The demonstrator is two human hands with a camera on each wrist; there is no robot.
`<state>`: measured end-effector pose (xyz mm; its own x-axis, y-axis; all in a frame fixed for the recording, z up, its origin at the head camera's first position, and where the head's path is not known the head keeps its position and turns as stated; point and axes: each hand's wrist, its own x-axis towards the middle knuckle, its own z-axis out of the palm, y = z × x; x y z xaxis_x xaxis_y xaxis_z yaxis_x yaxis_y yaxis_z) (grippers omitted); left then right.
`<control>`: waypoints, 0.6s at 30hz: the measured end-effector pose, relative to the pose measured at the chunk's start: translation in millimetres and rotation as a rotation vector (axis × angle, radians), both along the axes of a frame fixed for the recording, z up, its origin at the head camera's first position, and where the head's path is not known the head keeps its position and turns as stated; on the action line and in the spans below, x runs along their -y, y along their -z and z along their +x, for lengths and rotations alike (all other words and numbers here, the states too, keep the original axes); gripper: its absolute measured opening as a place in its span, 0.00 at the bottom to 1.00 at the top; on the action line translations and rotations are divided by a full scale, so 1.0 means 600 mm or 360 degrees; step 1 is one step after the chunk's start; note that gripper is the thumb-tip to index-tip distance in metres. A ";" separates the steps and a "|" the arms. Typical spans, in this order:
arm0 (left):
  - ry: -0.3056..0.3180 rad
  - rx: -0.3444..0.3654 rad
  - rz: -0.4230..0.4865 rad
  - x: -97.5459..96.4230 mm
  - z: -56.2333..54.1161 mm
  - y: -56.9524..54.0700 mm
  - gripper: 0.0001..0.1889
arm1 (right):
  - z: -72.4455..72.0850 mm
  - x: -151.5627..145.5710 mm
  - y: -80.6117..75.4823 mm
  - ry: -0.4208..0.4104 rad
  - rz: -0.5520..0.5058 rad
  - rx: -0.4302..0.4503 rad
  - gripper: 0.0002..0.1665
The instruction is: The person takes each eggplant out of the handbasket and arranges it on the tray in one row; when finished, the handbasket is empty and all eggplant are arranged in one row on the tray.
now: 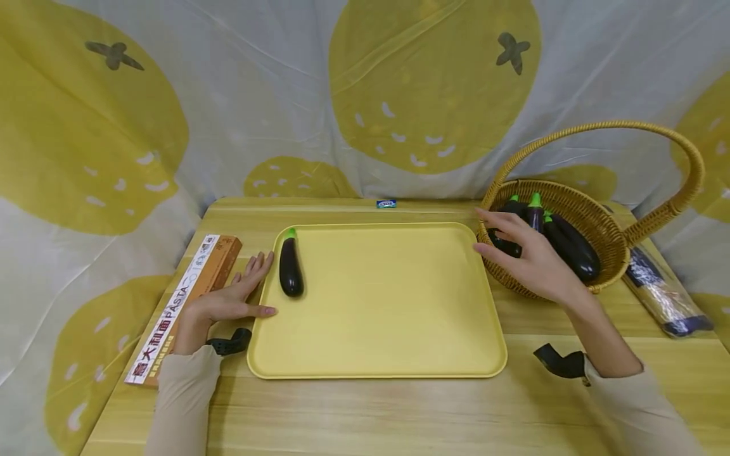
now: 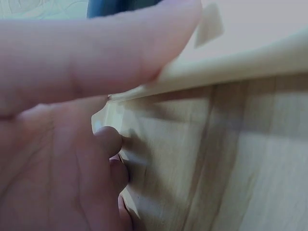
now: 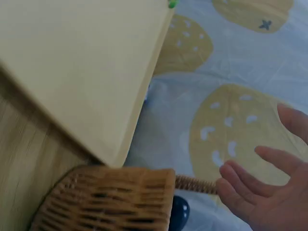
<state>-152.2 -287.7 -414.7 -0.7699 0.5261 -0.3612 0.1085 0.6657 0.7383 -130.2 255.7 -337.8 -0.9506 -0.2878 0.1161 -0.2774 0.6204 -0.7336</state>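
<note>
My left hand (image 1: 236,297) rests at the left edge of the yellow tray (image 1: 393,304), fingers spread and thumb over the rim. In the left wrist view the thumb (image 2: 120,53) lies across the rim, and the other fingertips are by the wooden table. One eggplant (image 1: 291,269), dark purple with a green stem, lies along the tray's left side. My right hand (image 1: 530,253) is over the left side of a wicker basket (image 1: 613,253), its fingers extended and holding nothing. Several eggplants (image 1: 570,247) lie in the basket, partly hidden by that hand.
A pasta box (image 1: 182,304) lies left of my left hand. Behind the tray sits a small blue-green packet (image 1: 386,204). The basket's tall handle (image 1: 604,125) arches over it. A clear-wrapped package (image 1: 664,294) lies on the table to the right. Lemon-print cloth (image 1: 274,95) hangs behind.
</note>
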 end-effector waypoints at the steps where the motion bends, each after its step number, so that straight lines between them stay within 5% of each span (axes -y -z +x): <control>1: 0.0000 -0.0003 -0.0002 -0.001 0.000 0.000 0.59 | 0.005 -0.012 -0.001 0.0040 0.0011 -0.0028 0.38; 9: -0.0001 -0.0029 -0.0022 -0.001 0.002 -0.001 0.59 | 0.031 -0.090 0.009 0.0362 -0.0022 -0.0045 0.44; 18: -0.0010 -0.0018 0.0001 -0.002 0.001 0.003 0.59 | 0.025 -0.132 0.040 0.0512 0.0070 -0.0033 0.44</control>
